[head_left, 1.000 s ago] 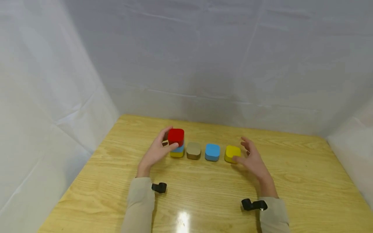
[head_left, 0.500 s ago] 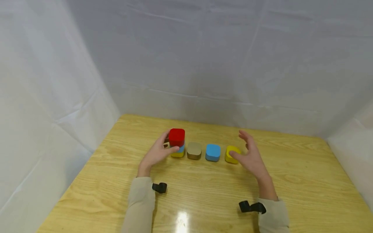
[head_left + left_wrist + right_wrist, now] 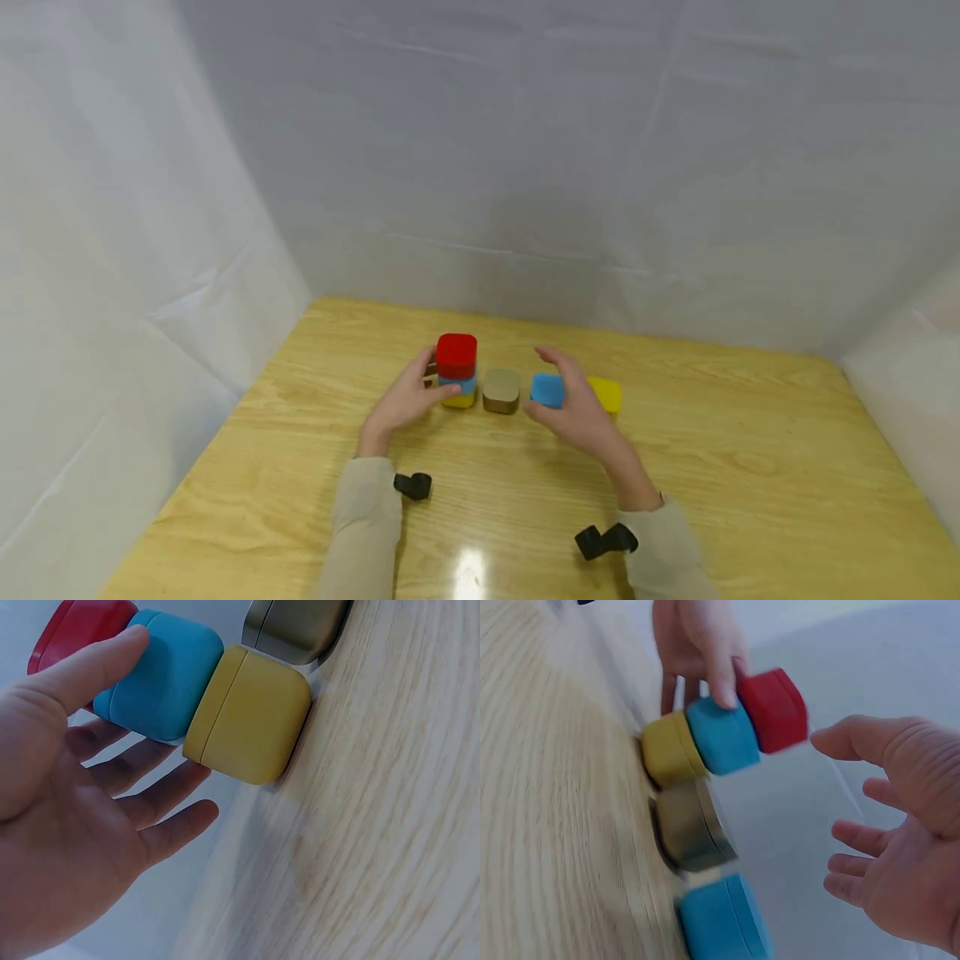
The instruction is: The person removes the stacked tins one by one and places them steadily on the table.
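Observation:
A stack of three blocks, yellow (image 3: 457, 400) at the bottom, blue (image 3: 459, 385) in the middle and red (image 3: 457, 356) on top, stands on the wooden table (image 3: 750, 467). My left hand (image 3: 435, 379) cups the stack: its thumb (image 3: 90, 667) touches the stacked blue block (image 3: 165, 675), and the straight fingers (image 3: 161, 795) lie on the far side with a gap. To the right stand a gold block (image 3: 501, 389), a single blue block (image 3: 546, 389) and a single yellow block (image 3: 607, 393). My right hand (image 3: 570, 400) hovers open over the single blue block, fingers spread (image 3: 900, 825), holding nothing.
White sheeting (image 3: 525, 167) walls the table at the back and on both sides. The blocks form a row across the table's middle. Bare wood lies in front of the row and to its right, with a light glare (image 3: 471, 575) near the front edge.
My right hand has moved left from beside the single yellow block to above the single blue block. The left hand has stayed at the stack.

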